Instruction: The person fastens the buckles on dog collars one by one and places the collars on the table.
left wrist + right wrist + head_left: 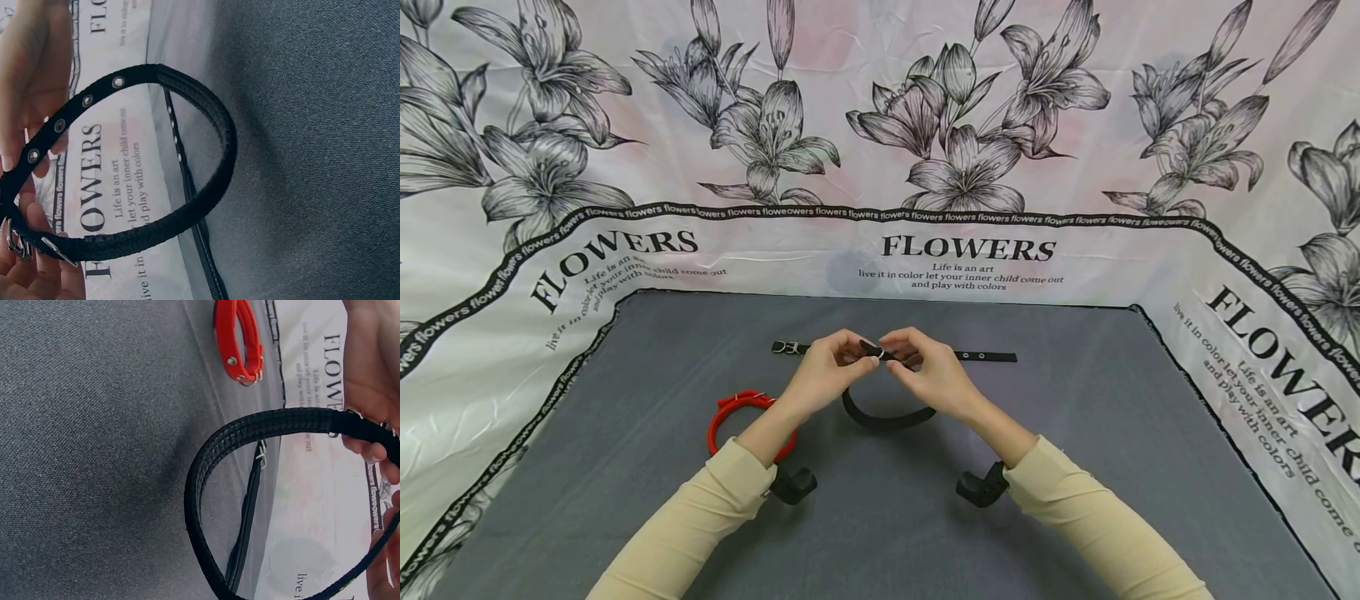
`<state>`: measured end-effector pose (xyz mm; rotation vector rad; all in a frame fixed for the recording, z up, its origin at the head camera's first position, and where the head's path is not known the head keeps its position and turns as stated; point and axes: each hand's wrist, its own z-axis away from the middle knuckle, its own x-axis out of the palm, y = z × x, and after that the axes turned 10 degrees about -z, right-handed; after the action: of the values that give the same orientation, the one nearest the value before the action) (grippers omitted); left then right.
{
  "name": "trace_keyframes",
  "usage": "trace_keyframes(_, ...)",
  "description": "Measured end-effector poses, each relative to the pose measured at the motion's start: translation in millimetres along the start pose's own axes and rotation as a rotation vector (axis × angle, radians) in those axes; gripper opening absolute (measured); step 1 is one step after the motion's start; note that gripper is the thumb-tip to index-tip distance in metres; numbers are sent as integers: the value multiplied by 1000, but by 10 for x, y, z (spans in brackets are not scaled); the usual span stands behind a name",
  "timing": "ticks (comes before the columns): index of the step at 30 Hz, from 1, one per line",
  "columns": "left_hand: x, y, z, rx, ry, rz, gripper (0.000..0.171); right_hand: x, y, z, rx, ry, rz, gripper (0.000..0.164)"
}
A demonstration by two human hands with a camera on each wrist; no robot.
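Observation:
A black dog collar, bent into a loop, hangs between both hands above the grey cloth. My left hand pinches its end with the silver buckle. The right hand grips the strap end with metal eyelets. Both ends meet at the fingertips, where the strap's tip pokes up near the buckle. Fingers partly hide whether the strap runs fully through. Behind the hands, a second black collar lies stretched out flat, its middle hidden by them. A red collar, closed in a ring, lies by the left forearm.
Grey cloth covers the work surface. White fabric printed with flowers and lettering borders it at the back and sides. A black wrist camera sits on the left wrist, another on the right.

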<state>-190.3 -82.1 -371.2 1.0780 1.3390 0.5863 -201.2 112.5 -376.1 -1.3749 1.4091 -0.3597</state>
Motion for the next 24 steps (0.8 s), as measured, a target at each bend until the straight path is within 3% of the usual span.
trace_keyframes(3,0,6,4,8,6,-16,18,6,4,-1,1,2,-3,29)
trace_keyframes(8,5,15,2,30,72,-33,18,6,18,-4,-4,21,14,27)
trace_keyframes(13,11,28,-3,50,120,6,19,18,13,-12,10,21,6,25)
trace_keyframes(24,15,29,-11,71,85,81,20,22,-8,-21,33,11,-12,18)
